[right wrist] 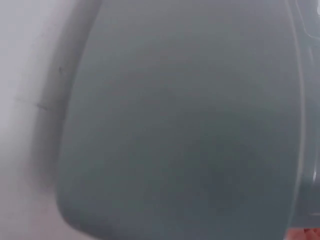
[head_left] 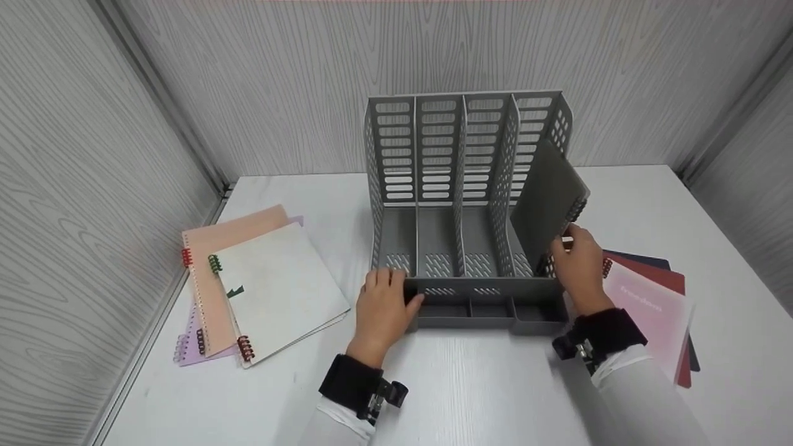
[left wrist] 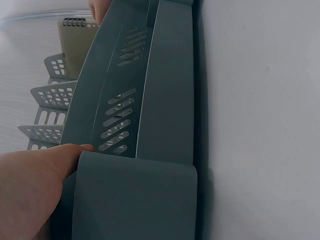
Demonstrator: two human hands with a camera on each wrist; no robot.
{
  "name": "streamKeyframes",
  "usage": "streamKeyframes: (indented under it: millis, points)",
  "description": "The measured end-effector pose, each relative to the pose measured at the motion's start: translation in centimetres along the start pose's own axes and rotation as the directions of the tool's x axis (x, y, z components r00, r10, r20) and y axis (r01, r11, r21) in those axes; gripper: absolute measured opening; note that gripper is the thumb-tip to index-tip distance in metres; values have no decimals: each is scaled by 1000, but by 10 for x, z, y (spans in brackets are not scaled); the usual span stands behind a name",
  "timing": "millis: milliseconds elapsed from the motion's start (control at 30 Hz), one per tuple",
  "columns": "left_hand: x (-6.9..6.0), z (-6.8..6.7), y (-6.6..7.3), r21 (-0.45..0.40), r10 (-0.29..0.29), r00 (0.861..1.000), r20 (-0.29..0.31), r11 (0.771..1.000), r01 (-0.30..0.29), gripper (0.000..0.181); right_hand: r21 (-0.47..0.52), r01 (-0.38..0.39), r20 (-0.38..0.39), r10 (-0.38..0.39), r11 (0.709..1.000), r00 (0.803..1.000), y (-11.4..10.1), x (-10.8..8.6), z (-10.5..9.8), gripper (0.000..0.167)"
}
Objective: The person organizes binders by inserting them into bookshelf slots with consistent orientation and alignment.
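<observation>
A grey desktop file organizer (head_left: 437,241) with four upright slots stands on the table, small open trays along its front. My left hand (head_left: 383,310) grips its front left corner, thumb over the front wall; in the left wrist view that hand (left wrist: 30,185) lies against the wall's edge. My right hand (head_left: 579,263) holds a dark olive spiral notebook (head_left: 548,198) by its lower coil side. The notebook is tilted, partly inside the rightmost slot. A grey wall of the organizer (right wrist: 180,120) fills the right wrist view and hides the right hand's fingers there.
Left of the organizer lie overlapping spiral notebooks: a white one (head_left: 282,291), a peach one (head_left: 238,232) and a lilac one (head_left: 192,337). Right of it, partly under my right arm, are a pink notebook (head_left: 650,316), a red one (head_left: 672,280) and a navy one (head_left: 657,259).
</observation>
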State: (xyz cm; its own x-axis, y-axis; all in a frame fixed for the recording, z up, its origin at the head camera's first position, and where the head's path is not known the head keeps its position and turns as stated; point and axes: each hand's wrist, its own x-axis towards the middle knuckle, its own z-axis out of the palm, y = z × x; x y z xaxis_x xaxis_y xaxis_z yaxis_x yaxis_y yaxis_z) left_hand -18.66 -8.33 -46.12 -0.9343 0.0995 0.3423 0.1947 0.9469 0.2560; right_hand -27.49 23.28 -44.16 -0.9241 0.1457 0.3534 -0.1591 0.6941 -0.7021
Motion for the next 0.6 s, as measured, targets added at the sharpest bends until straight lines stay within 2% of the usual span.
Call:
streamKeyframes:
  millis: [133, 300, 600]
  points:
    - [0, -2, -1, -6, -2, 1000, 21, 1000, 2, 52, 26, 39, 63, -41, 999, 997, 3, -7, -7, 38]
    - [1, -5, -2, -5, -10, 999, 34, 1000, 11, 52, -10, 51, 125, -49, 999, 991, 8, -17, -20, 43]
    - [-1, -4, -1, -4, 6, 1000, 17, 1000, -5, 52, -98, 45, 131, -32, 994, 991, 23, -30, -39, 38]
